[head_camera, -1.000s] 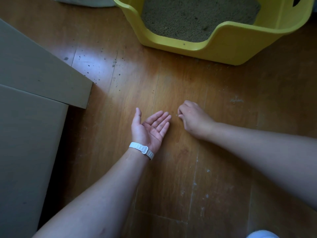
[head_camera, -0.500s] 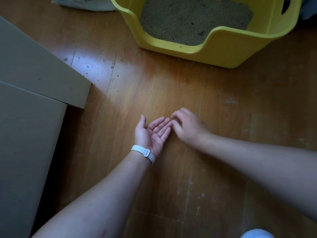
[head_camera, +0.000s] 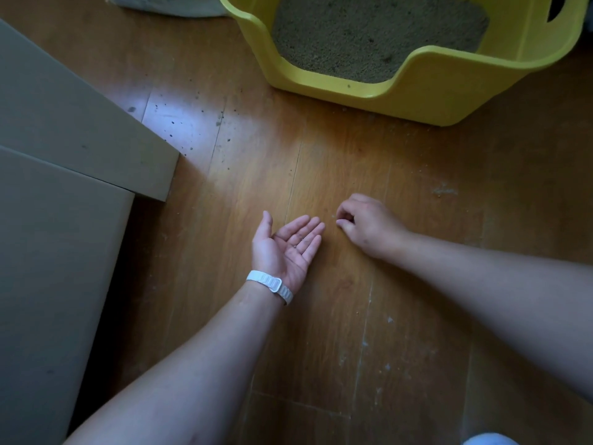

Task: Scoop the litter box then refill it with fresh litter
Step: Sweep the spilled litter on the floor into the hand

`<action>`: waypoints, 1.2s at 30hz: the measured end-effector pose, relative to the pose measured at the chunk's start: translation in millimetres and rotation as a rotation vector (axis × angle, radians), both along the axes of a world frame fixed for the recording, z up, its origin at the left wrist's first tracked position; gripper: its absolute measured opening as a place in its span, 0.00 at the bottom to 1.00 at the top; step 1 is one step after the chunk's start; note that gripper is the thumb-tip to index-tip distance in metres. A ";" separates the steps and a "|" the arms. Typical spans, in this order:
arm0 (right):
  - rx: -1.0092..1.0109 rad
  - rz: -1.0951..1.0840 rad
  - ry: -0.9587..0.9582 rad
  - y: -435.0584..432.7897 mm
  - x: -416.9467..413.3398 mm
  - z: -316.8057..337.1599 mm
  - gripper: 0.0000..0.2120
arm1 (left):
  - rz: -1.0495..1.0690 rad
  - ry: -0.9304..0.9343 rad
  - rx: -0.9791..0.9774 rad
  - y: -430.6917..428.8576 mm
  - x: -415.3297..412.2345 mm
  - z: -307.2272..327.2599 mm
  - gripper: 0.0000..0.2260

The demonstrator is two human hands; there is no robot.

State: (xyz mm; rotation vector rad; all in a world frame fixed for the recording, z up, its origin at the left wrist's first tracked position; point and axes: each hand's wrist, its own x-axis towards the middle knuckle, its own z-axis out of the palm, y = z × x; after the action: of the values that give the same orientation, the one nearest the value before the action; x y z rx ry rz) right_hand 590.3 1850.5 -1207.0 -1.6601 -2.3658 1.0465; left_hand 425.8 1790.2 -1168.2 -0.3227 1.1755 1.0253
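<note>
- Litter box (head_camera: 417, 91), yellow and holding a level bed of grey-green litter (head_camera: 369, 36), sits on the wooden floor (head_camera: 401, 162) well ahead of both hands, its low entry lip facing them.
- Left hand (head_camera: 285, 245) lies palm up just above the floor, fingers straight and together as a shallow cup, with a few dark specks resting in it.
- Right hand (head_camera: 365, 226) is just beside the left fingertips, knuckles up, fingers curled, thumb and forefinger drawn together at the floor. Whether a grain sits between them is too small to tell.
- The step in hand looks like tidying spilled litter by hand, judging by the stray grains (head_camera: 179, 126) scattered ahead and to the left of the left hand, near the corner of a cardboard box (head_camera: 80, 130).
- Done well, the cupped palm should stay level and close to the picking fingers so each grain travels only a short way.
- The thicker scatter ahead-left likely needs sweeping together with the edge of the hand, not picking one grain at a time.
- Tipping the palm too early risks re-spilling the grains; it should be emptied only once it is over the box.
</note>
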 end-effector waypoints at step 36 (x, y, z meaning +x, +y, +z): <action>-0.056 -0.699 0.739 -1.9 -16.9 118.3 0.20 | 0.111 -0.128 0.290 65.8 52.9 79.8 0.27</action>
State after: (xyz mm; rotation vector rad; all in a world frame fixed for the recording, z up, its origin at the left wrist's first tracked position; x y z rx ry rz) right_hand 573.4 1848.6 -1088.7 -1.5398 -1.1882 1.2570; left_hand 478.7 1856.0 -1088.4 -0.2220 0.8878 1.2368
